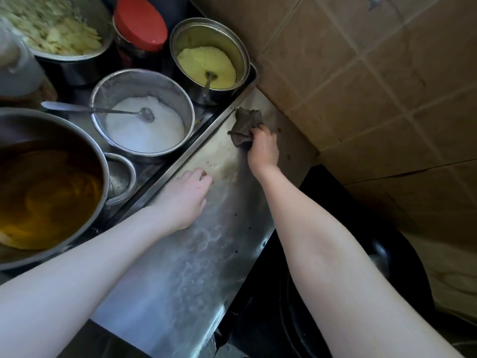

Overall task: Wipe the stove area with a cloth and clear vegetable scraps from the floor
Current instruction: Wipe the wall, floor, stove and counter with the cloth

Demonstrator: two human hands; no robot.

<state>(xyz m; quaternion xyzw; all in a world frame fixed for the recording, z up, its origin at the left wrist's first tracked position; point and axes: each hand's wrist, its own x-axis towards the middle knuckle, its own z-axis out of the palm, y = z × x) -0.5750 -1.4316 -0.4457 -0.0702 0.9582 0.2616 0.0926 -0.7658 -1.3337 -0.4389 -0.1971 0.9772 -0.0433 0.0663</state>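
A crumpled grey cloth (245, 124) lies pressed on the far end of the steel counter (196, 254), close to the tiled wall. My right hand (263, 148) grips the cloth's near edge and holds it against the metal. My left hand (184, 197) rests palm down on the counter beside the tray rim, fingers loosely apart, holding nothing. The counter surface looks wet and streaked, with pale smears between the two hands. No floor or vegetable scraps on the floor are in view.
A steel tray (206, 126) at left holds a pot of white powder with a spoon (143, 112), a pot of yellow paste (209, 60), a red-lidded jar (140, 21) and a bowl of orange liquid (49, 192). A black wok (361, 254) sits to the right. Tiled wall (374, 86) behind.
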